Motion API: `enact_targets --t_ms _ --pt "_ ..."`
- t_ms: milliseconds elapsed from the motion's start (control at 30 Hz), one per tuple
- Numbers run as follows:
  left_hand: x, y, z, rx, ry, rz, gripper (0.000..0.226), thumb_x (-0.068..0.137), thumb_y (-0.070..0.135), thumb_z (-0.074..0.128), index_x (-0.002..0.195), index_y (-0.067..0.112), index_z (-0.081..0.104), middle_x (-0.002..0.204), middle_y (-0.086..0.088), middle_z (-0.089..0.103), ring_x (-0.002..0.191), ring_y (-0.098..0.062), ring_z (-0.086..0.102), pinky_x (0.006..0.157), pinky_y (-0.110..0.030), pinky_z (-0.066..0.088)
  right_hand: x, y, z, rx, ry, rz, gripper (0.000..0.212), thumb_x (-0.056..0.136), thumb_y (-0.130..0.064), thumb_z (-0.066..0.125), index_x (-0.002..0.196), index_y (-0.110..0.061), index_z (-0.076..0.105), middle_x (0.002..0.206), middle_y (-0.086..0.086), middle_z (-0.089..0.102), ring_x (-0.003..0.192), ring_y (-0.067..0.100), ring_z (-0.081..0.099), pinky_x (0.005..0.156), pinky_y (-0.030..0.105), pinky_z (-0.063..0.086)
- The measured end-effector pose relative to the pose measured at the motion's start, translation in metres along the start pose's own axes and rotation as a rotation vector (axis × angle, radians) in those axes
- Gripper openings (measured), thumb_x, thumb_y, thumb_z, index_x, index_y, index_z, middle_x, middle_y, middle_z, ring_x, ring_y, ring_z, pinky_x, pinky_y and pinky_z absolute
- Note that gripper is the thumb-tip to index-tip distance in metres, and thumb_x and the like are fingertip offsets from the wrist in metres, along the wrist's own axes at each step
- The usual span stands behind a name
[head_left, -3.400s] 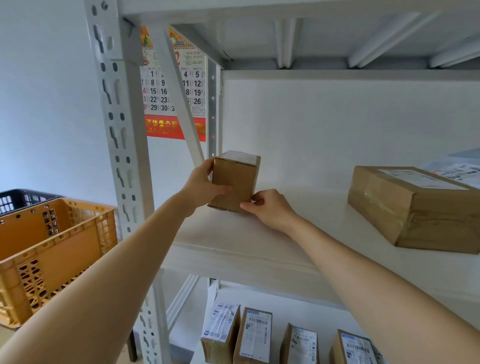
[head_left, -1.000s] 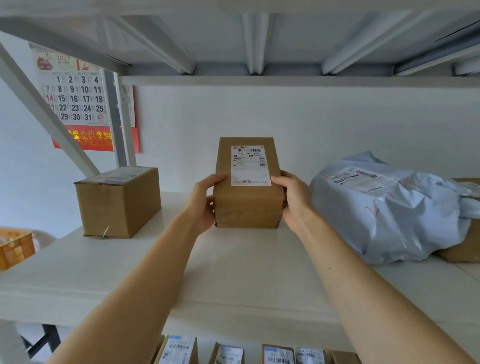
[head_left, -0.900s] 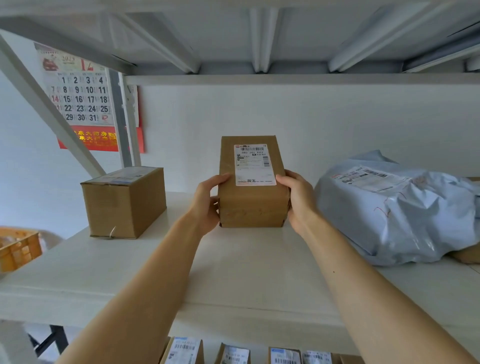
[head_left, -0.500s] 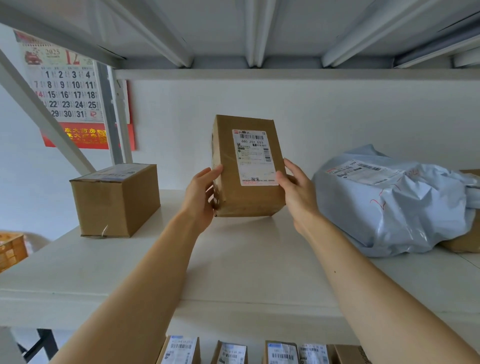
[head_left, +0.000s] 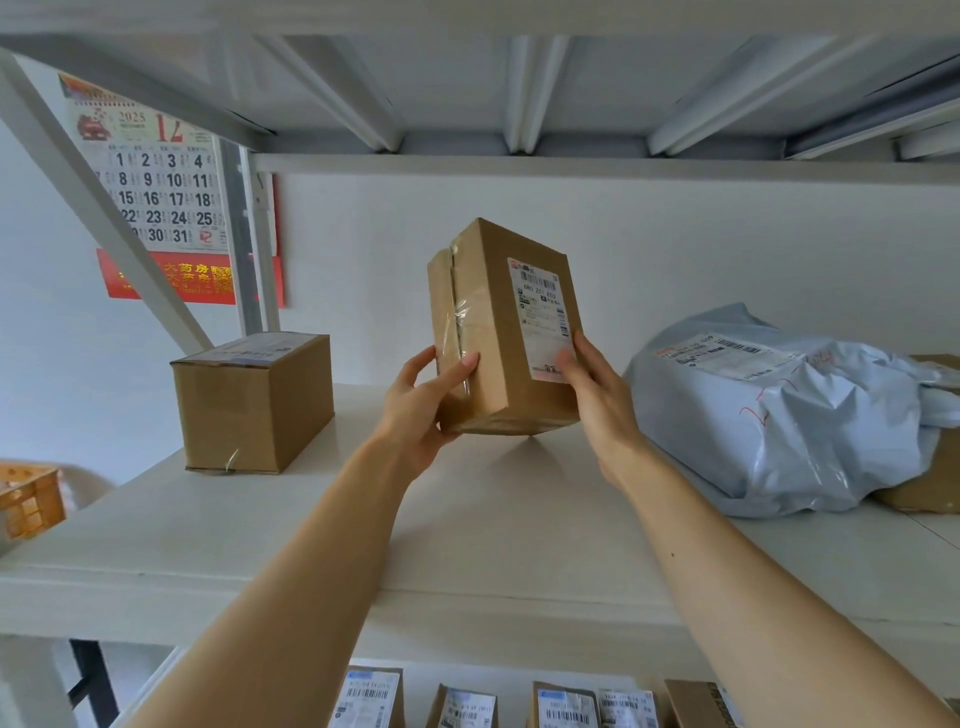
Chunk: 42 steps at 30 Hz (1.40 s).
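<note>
Since half a second ago the cardboard box (head_left: 498, 332) has risen a little and turned, so its taped narrow side now faces the camera beside the labelled face. The left hand (head_left: 421, 410) grips its lower left corner, with the thumb on the tape and the fingers curled behind. The right hand (head_left: 597, 400) clasps the lower right edge, its fingertips on the white label. The box is tilted between them, low over the white shelf (head_left: 493, 545). I cannot tell whether its bottom corner touches the board. A smaller brown carton (head_left: 254, 405) stands on the shelf to the left and a pale blue mailer bag (head_left: 789, 415) lies to the right, both apart from the hands. A wall calendar (head_left: 156, 192) hangs behind the frame on the left.
</note>
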<state>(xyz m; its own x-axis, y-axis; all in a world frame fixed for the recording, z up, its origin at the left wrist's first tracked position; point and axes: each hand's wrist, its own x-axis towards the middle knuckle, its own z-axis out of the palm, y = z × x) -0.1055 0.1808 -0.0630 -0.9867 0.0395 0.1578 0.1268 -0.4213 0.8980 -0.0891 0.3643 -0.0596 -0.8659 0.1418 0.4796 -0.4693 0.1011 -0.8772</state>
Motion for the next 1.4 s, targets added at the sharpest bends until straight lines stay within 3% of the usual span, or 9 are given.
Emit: enact_targets --t_ms 133,233,333,533,700,800,1067,1200,1400 --pt "0.001 -0.001 -0.001 -0.023 -0.027 -0.012 0.064 0.083 0.023 0.076 0.141 0.023 0.051 0.128 -0.008 0.06 0.114 -0.031 0.061 0.088 -0.055 0.057 0.001 -0.003 0.003 -0.043 -0.11 0.007 0.05 0.1 -0.049 0.049 0.147 -0.036 0.038 0.132 -0.008 0.057 0.116 0.002 0.055 0.087 0.012 0.046" --pt "-0.001 0.0 -0.001 -0.012 -0.076 0.011 0.053 0.087 0.017 0.072 0.138 0.021 0.057 0.126 -0.008 0.065 0.11 -0.03 0.065 0.084 -0.053 0.058 0.003 0.001 0.007 -0.104 -0.17 0.064 0.104 0.062 -0.09 0.055 0.15 -0.048 0.021 0.145 -0.006 0.043 0.131 0.012 0.045 0.107 0.031 0.041" --pt "-0.002 0.001 -0.001 0.009 -0.12 0.033 0.041 0.093 0.024 0.065 0.134 0.027 0.06 0.119 -0.003 0.071 0.107 -0.029 0.069 0.089 -0.052 0.055 0.007 0.004 0.006 -0.048 -0.224 0.116 0.127 0.044 -0.093 0.064 0.152 -0.045 0.016 0.147 -0.005 0.041 0.135 0.015 0.043 0.113 0.038 0.038" --pt "0.001 0.001 -0.005 -0.031 -0.139 -0.034 0.036 0.103 0.038 0.044 0.136 0.034 0.058 0.132 -0.004 0.065 0.121 -0.029 0.062 0.105 -0.061 0.041 0.003 0.002 0.004 0.118 -0.272 0.195 0.109 0.058 -0.074 0.062 0.154 -0.035 0.025 0.139 -0.009 0.053 0.126 0.009 0.052 0.115 0.038 0.038" --pt "-0.001 0.002 -0.002 0.036 -0.162 -0.036 0.032 0.1 0.04 0.052 0.129 0.033 0.063 0.129 0.002 0.068 0.126 -0.022 0.059 0.102 -0.046 0.045 0.0 -0.002 0.003 0.134 -0.248 0.265 0.079 0.081 -0.072 0.038 0.151 -0.034 0.032 0.125 -0.012 0.055 0.123 0.013 0.049 0.115 0.041 0.035" --pt "-0.003 0.003 0.0 0.059 -0.161 -0.053 0.029 0.096 0.045 0.057 0.119 0.029 0.066 0.123 -0.001 0.071 0.123 -0.022 0.06 0.106 -0.044 0.044 0.0 0.001 0.003 0.136 -0.266 0.292 0.093 0.072 -0.078 0.041 0.153 -0.032 0.033 0.141 -0.007 0.053 0.135 0.018 0.046 0.118 0.045 0.032" --pt "-0.01 0.005 0.007 0.117 -0.106 -0.095 0.057 0.077 0.056 0.07 0.126 0.031 0.056 0.124 0.0 0.059 0.112 -0.022 0.057 0.074 -0.035 0.051 0.005 0.009 0.001 0.054 -0.14 0.27 0.082 0.079 -0.08 0.048 0.146 -0.033 0.045 0.142 -0.006 0.056 0.13 0.019 0.053 0.113 0.047 0.04" --pt "-0.01 0.005 0.007 0.137 -0.052 -0.079 0.097 0.065 0.061 0.07 0.149 0.027 0.038 0.142 -0.002 0.048 0.126 -0.029 0.047 0.103 -0.047 0.042 0.003 0.007 0.001 0.053 -0.08 0.227 0.055 0.096 -0.062 0.044 0.14 -0.03 0.05 0.132 -0.005 0.062 0.121 0.018 0.06 0.108 0.044 0.046" --pt "-0.002 -0.001 0.002 0.095 0.116 -0.021 0.074 0.089 0.027 0.074 0.151 0.017 0.036 0.145 -0.008 0.047 0.132 -0.032 0.047 0.113 -0.052 0.038 -0.003 -0.002 -0.003 0.083 -0.034 0.069 0.046 0.104 -0.039 0.04 0.148 -0.047 0.032 0.144 -0.01 0.046 0.127 0.014 0.051 0.105 0.044 0.049"
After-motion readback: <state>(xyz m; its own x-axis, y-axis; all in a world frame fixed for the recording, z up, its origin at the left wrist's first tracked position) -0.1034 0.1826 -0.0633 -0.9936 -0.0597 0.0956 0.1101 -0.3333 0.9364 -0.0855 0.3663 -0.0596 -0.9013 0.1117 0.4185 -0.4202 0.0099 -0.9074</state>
